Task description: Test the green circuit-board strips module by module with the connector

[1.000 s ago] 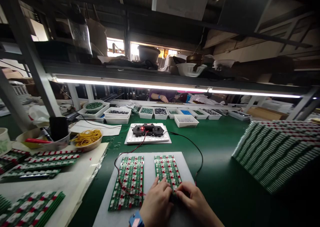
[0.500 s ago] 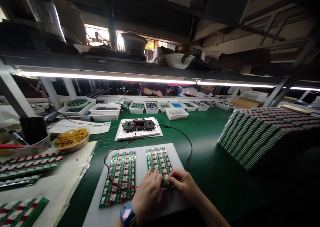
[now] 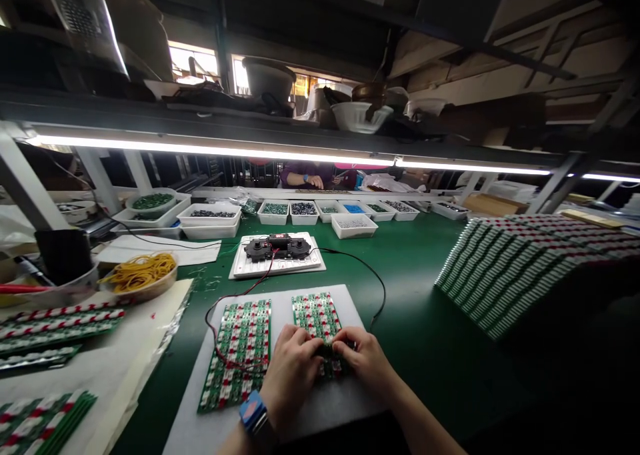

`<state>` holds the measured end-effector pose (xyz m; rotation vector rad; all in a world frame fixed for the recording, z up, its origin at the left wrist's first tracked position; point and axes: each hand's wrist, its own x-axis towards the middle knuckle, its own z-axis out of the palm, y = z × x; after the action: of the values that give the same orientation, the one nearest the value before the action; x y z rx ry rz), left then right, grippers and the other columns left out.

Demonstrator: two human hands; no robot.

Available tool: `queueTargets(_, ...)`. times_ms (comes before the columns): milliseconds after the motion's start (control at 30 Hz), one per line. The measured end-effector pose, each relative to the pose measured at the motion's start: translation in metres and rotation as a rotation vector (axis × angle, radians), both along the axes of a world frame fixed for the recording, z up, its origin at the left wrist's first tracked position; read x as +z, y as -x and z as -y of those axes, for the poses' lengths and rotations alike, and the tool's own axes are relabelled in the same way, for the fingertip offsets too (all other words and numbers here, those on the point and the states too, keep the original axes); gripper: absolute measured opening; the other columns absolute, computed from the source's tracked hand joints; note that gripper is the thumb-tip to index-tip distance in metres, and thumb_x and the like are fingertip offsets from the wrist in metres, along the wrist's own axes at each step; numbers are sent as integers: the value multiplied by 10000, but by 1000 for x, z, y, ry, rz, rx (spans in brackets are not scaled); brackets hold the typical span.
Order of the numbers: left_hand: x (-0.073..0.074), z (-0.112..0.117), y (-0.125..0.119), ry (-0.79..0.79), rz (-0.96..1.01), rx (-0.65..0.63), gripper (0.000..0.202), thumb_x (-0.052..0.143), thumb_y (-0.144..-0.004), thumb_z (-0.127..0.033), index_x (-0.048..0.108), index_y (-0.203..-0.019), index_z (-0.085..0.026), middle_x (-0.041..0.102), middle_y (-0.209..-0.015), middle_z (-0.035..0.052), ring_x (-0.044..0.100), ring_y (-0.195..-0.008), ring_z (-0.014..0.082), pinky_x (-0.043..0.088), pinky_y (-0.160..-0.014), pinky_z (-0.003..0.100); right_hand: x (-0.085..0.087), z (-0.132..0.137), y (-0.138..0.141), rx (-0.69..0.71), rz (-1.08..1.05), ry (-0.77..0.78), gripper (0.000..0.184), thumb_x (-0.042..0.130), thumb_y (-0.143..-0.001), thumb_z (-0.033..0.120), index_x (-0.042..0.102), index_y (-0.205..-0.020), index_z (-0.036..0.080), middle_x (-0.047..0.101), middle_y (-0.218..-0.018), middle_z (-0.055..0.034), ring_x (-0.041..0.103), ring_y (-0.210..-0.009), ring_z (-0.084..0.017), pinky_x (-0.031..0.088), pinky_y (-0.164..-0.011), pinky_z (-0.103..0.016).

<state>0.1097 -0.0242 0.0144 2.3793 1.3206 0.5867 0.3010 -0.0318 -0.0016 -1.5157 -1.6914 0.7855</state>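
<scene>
hands, two, bare, seen in the head view. left hand [image 3: 293, 368]: wearing a blue wrist strap [image 3: 253, 409]; fingers bent, set low over the right-hand circuit-board panel [image 3: 316, 311]. right hand [image 3: 364, 356]: thumb and forefinger drawn narrow at the same panel's right edge, fingertips near those of the left. cannot tell whether either hand grips a small part; the fingers hide it.

right-hand panel: green, with rows of white and red components; lying flat on a white mat [image 3: 283, 305], partly covered by the hands.

left-hand circuit-board panel [image 3: 240, 341]: one, same pattern, flat on the mat, apart from the other. red and black leads [image 3: 207, 318] lie across it.

black twin-pod device [image 3: 278, 248]: one, on a white tray [image 3: 243, 269] beyond the mat; leads run from it. black cable [image 3: 385, 288]: one, curving from its right side towards the right hand.

surface [image 3: 405, 295]: green. at its right, a tall stack of circuit boards [image 3: 493, 278]. at left, yellow rubber bands [image 3: 143, 272] in a shallow bowl [image 3: 163, 289]; further boards [image 3: 45, 418] on pale paper [image 3: 135, 348].

white parts bin [image 3: 354, 228]: one, holding small pale pieces, in front of a row of similar bins. beyond, a co-worker's hand [image 3: 314, 181]. overhead, a lit tube lamp [image 3: 215, 148].
</scene>
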Motion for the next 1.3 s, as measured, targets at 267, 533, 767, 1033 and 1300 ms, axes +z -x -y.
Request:
queueTargets(267,-7,-4,1,-26,80,-27,306,644,-831,-69,729,-1058,-256,662,-918,38,534,-979,234,478,-897,367,-3,-1,-2,0,-75,36,201,612,-783,342,702,-748,166,691,-731,-33,602,-724,-189,430,-682,-267)
queueTargets(533,-8,-6,3,58,62,-26,260,703,-801,-125,752,-1004,-279,672,-909,26,524,-978,236,458,-910,366,1,-2,-1,38,-20,53,192,599,-785,334,690,-736,173,693,-765,-37,611,-760,-196,425,-706,-267)
queueTargets(767,-10,-8,2,74,63,-30,276,711,-785,-136,752,-1009,-292,672,-908,19,517,-987,228,443,-911,343,-1,-4,-3,75,-2,83,206,570,-797,335,663,-720,168,683,-738,-33,605,-732,-190,409,-677,-261)
queueTargets(1033,-11,-10,1,85,5,-4,235,667,-818,-190,758,-1005,-297,677,-905,29,512,-987,239,411,-941,382,3,-4,1,65,116,71,188,553,-807,288,598,-666,173,640,-712,-18,564,-712,-167,369,-659,-250)
queueTargets(1300,-8,-7,-1,126,21,12,233,639,-811,-195,755,-995,-278,674,-935,29,519,-1003,232,396,-960,373,5,-13,-1,164,171,130,153,550,-800,246,543,-664,177,607,-679,5,525,-660,-139,345,-599,-224)
